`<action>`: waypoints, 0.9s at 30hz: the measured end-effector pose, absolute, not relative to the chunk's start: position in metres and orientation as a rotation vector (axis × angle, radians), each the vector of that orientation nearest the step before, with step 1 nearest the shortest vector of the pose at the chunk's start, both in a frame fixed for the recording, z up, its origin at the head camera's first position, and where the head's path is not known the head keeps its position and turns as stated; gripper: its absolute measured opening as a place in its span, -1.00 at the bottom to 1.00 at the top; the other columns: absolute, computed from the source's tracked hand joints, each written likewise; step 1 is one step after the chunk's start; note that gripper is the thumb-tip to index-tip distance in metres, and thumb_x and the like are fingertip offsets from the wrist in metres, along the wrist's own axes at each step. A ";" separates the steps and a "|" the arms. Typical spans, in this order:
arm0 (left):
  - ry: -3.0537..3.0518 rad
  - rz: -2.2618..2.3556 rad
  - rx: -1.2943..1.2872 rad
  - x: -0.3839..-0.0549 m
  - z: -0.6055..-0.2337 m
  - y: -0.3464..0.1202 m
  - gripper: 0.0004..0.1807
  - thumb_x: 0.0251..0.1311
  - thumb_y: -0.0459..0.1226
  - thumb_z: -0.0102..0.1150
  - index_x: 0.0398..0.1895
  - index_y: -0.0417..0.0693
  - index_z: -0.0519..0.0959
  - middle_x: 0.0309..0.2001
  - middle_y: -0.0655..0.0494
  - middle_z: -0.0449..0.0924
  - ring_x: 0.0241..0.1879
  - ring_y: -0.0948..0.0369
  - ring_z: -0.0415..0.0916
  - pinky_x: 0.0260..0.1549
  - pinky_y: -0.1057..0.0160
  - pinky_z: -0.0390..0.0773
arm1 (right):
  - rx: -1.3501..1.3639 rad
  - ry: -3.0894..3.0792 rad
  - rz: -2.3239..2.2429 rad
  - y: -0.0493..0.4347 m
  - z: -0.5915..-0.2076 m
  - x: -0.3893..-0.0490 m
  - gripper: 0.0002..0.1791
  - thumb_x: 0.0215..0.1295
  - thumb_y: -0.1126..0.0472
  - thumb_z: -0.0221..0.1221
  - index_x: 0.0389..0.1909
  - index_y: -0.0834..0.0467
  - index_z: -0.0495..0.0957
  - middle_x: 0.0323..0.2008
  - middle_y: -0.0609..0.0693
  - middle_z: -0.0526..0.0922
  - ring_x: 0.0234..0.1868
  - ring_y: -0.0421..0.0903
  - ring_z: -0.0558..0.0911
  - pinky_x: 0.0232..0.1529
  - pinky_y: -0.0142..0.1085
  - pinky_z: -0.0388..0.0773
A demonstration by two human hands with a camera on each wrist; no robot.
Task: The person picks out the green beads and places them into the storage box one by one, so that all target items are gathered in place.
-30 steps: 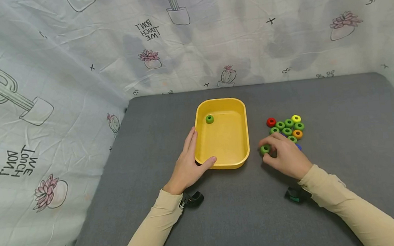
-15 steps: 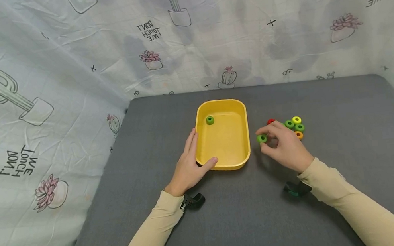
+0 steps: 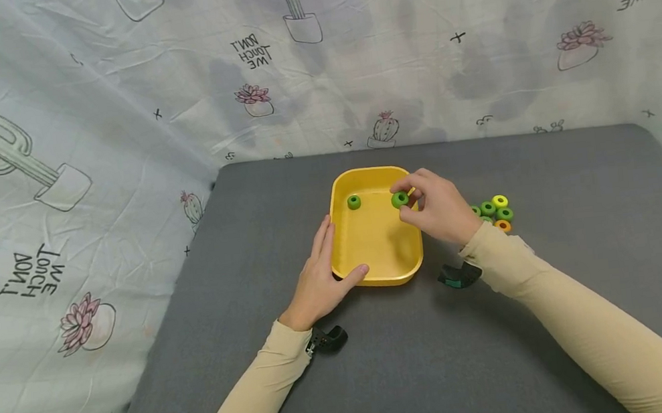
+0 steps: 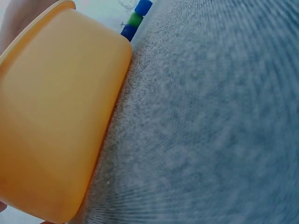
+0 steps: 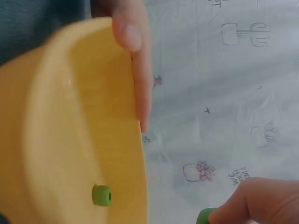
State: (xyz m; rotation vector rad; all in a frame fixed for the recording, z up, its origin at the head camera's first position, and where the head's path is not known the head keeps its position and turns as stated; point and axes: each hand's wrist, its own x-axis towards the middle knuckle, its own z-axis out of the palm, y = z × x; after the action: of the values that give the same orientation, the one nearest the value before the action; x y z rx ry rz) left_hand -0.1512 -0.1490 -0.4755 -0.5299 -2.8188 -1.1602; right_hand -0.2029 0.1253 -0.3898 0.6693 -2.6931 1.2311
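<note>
A green bead [image 3: 397, 203] with a hole through it is pinched between the thumb and fingertips of my right hand [image 3: 442, 209], above the right part of the yellow tray [image 3: 375, 249]. In the right wrist view only part of that hand shows, at the lower right. Another green bead [image 3: 354, 202] lies inside the tray near its far left corner. My left hand [image 3: 315, 285] rests against the tray, its straight fingers along the left wall and its thumb over the near rim. The left wrist view shows mostly the tray's outer wall [image 4: 56, 107].
Right of the tray lies a group of beads, including a yellow bead [image 3: 495, 203], several green ones and an orange bead [image 3: 498, 224]. My right forearm partly hides the group. A grey tabletop [image 3: 384, 362] bears everything, with a patterned cloth [image 3: 410, 36] hanging behind and at the left.
My right hand has lifted the green bead from beside the group and carried it left and away from me, over the tray. The left hand and the tray have stayed in place.
</note>
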 end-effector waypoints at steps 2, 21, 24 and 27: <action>-2.823 -1.155 -0.528 -0.151 -0.475 -0.149 0.18 0.29 0.36 0.15 0.72 -0.07 -0.11 0.73 0.18 -0.27 0.62 -0.01 0.08 0.45 -0.27 0.27 | 0.671 -2.715 1.250 0.118 -0.388 -0.210 -0.66 0.30 0.36 0.22 0.09 0.24 0.64 -0.04 0.16 0.60 -0.15 0.10 0.67 -0.16 -0.09 0.65; -2.844 -1.133 -0.520 -0.151 -0.473 -0.149 0.18 0.29 0.39 0.11 0.72 -0.04 -0.12 0.73 0.17 -0.27 0.58 -0.06 0.16 0.41 -0.30 0.32 | 0.563 -2.906 1.252 0.075 -0.401 -0.261 -0.64 0.39 0.26 0.31 0.16 0.26 0.62 -0.03 0.23 0.58 -0.04 0.15 0.61 0.06 -0.02 0.60; -2.838 -1.137 -0.526 -0.151 -0.473 -0.149 0.18 0.29 0.39 0.11 0.72 -0.05 -0.11 0.73 0.17 -0.27 0.58 -0.05 0.17 0.41 -0.29 0.32 | 0.552 -2.931 1.216 0.072 -0.404 -0.267 -0.65 0.39 0.25 0.32 0.14 0.26 0.63 -0.03 0.24 0.59 -0.03 0.15 0.59 0.06 -0.01 0.58; -2.836 -1.140 -0.529 -0.151 -0.473 -0.149 0.18 0.29 0.39 0.12 0.72 -0.07 -0.11 0.73 0.18 -0.27 0.58 -0.06 0.16 0.41 -0.28 0.32 | 0.555 -2.957 1.177 0.069 -0.408 -0.272 -0.67 0.39 0.26 0.31 0.12 0.27 0.65 -0.02 0.24 0.62 -0.01 0.15 0.58 0.08 0.00 0.56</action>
State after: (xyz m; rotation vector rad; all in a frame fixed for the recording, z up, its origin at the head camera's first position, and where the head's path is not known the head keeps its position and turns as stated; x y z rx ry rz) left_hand -0.1513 -0.1491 -0.4726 -0.5286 -2.8355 -1.1401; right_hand -0.2723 0.0689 -0.4081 0.5551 -2.9570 1.1770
